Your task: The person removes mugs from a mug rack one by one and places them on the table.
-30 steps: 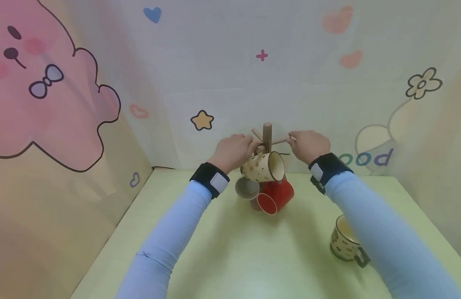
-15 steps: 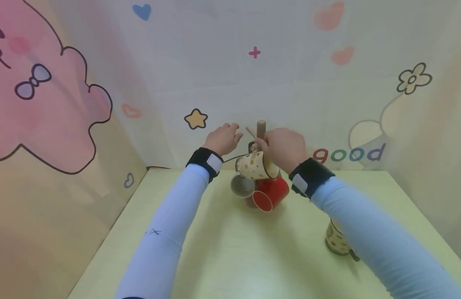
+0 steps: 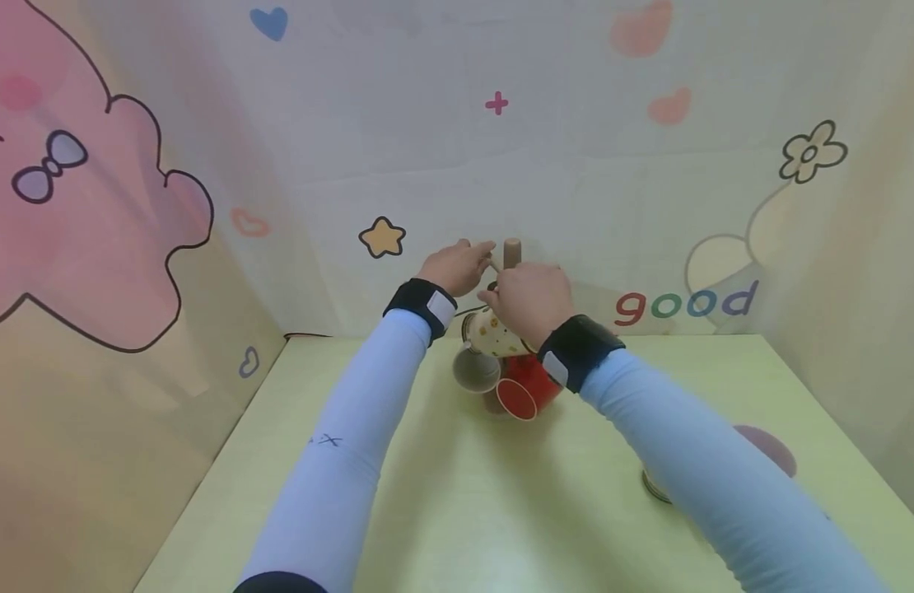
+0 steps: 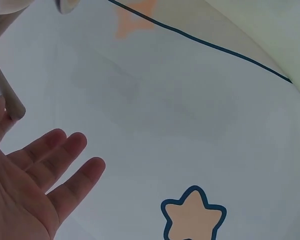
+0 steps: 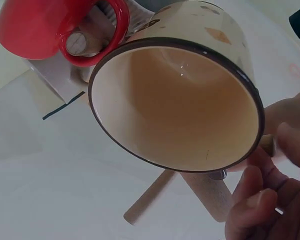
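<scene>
A wooden mug tree (image 3: 512, 253) stands at the back of the table with mugs hanging from its pegs. My left hand (image 3: 457, 265) pinches the tip of a peg (image 4: 15, 102) between thumb and index finger; its other fingers stretch out. My right hand (image 3: 537, 305) is in front of the post, over a cream patterned mug (image 5: 175, 105) whose mouth faces the right wrist camera. Its fingers are bent, with another peg tip (image 5: 268, 144) beside the thumb; I cannot tell whether they grip it. A red mug (image 3: 527, 391) and a grey mug (image 3: 475, 372) hang lower.
Behind my right forearm, the base of another mug (image 3: 653, 487) shows on the pale table (image 3: 457, 511). A pinkish round thing (image 3: 768, 449) sticks out past the same sleeve. A printed cloth wall (image 3: 427, 123) rises right behind the tree.
My right hand has left the right-hand peg and moved left in front of the cream mug. My left hand let go near the mug handle, drew back, then took the left peg's tip.
</scene>
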Demonstrator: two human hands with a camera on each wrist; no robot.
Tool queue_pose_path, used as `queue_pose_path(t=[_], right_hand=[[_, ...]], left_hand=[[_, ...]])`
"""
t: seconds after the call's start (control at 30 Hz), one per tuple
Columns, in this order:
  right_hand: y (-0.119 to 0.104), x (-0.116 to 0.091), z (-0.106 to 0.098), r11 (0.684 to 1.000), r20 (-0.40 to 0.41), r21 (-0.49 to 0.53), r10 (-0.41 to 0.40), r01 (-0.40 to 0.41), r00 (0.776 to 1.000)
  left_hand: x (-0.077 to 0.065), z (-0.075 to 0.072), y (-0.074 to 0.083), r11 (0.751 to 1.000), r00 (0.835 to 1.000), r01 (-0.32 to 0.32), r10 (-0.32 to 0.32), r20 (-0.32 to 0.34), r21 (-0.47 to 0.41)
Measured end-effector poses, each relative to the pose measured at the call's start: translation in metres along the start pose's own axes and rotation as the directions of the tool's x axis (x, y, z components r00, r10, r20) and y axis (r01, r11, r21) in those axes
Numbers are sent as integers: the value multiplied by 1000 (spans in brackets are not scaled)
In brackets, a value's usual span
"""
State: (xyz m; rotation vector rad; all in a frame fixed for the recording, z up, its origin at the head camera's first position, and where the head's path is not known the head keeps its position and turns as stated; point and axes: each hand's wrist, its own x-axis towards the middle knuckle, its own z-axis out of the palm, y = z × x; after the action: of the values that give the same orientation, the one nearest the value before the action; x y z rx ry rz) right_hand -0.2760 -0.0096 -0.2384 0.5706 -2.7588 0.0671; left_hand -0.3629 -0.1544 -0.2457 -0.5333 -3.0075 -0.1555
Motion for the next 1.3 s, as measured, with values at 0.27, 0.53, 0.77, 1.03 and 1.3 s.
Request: queue_pose_path(t=[0.27, 0.53, 0.77, 1.03, 1.3], right_hand=[[-5, 4, -1, 999, 67, -10, 45, -45, 997], [-6, 4, 1, 999, 86, -11, 39, -38, 996], [-2, 4, 2, 999, 92, -39, 22, -18, 996], [6, 1, 2, 999, 114, 40, 30, -35, 993], [12, -2, 0, 996, 139, -80, -37, 48, 990]], left_hand=[[3, 3, 3, 999, 1000, -10, 9, 18, 53], [1, 5, 1, 998, 1000, -4, 5, -20, 56], [1, 6, -1, 998, 998, 7, -3, -58, 59], [-7, 5, 1, 998, 995, 26, -21, -96, 58], [-15, 6, -2, 999, 988, 26, -21, -151, 36]])
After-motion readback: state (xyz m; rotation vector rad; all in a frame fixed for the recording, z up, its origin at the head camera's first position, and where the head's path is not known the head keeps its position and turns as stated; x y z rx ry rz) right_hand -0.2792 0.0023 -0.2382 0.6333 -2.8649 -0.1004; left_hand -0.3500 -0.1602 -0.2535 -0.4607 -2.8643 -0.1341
